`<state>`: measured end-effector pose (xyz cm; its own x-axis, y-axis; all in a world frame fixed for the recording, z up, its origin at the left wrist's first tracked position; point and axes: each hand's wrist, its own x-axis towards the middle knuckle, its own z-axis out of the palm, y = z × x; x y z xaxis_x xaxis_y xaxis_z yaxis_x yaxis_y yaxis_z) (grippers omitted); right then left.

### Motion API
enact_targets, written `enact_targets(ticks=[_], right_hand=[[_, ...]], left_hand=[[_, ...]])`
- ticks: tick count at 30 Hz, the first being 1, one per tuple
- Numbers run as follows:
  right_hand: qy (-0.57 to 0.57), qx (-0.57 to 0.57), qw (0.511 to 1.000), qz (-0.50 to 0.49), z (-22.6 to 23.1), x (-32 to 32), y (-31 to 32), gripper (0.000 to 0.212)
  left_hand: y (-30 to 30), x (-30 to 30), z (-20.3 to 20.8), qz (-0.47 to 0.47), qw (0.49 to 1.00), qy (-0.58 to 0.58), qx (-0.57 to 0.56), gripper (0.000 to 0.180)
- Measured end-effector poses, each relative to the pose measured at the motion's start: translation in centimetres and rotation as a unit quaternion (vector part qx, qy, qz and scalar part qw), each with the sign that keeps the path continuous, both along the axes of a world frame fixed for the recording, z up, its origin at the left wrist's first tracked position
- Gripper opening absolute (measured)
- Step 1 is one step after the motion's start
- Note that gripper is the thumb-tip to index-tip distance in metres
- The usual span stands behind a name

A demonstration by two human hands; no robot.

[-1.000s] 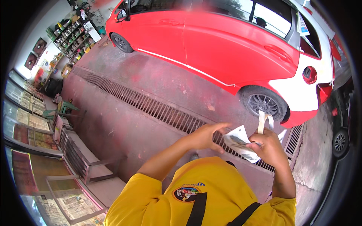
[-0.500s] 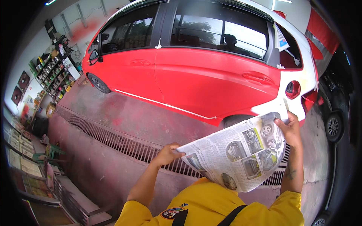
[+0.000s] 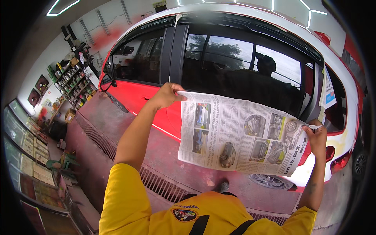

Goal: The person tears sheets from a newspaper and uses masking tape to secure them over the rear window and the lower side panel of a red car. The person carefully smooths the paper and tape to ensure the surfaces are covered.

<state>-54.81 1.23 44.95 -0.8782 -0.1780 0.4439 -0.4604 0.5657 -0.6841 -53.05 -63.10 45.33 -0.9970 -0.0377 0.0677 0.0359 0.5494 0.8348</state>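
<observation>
A newspaper sheet [image 3: 239,133] is stretched between my hands in front of the car's rear door. My left hand [image 3: 167,96] pinches its upper left corner, close under the window line. The upper right corner is gripped by my right hand [image 3: 316,138], beside the rear of the car. Behind the sheet stands a car with a red front door [image 3: 137,94], a white rear and dark window glass [image 3: 235,62]. Most of the rear door's lower panel is hidden by the newspaper. Another piece of paper [image 3: 328,94] hangs at the rear pillar.
Below the sheet shows the car's rear wheel [image 3: 270,181]. A slotted floor grate [image 3: 160,186] runs along the floor at my feet. Shelves of cans [image 3: 74,84] and a green chair [image 3: 64,162] are at the left. A dark vehicle's wheel [image 3: 359,163] shows at the far right.
Both hands have risen with the newspaper, which is spread wider and held up against the view of the rear door. I am closer to the car.
</observation>
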Motion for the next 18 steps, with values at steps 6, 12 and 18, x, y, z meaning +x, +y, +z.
enact_targets(ticks=[6,12,18], right_hand=[[0.071,0.023,0.997,-0.030,2.1,-4.7,-2.0,0.015],[0.047,-0.014,0.999,-0.006,1.2,-6.2,-4.8,0.015],[0.099,0.100,0.989,-0.037,2.4,-3.3,-10.2,0.010]], left_hand=[[-0.4,-3.9,0.8,0.057,0.984,0.053,0.162,0.009],[-2.8,-5.9,-0.1,0.052,0.983,0.079,0.156,0.007],[-4.8,-2.5,-2.3,0.108,0.973,0.117,0.165,0.033]])
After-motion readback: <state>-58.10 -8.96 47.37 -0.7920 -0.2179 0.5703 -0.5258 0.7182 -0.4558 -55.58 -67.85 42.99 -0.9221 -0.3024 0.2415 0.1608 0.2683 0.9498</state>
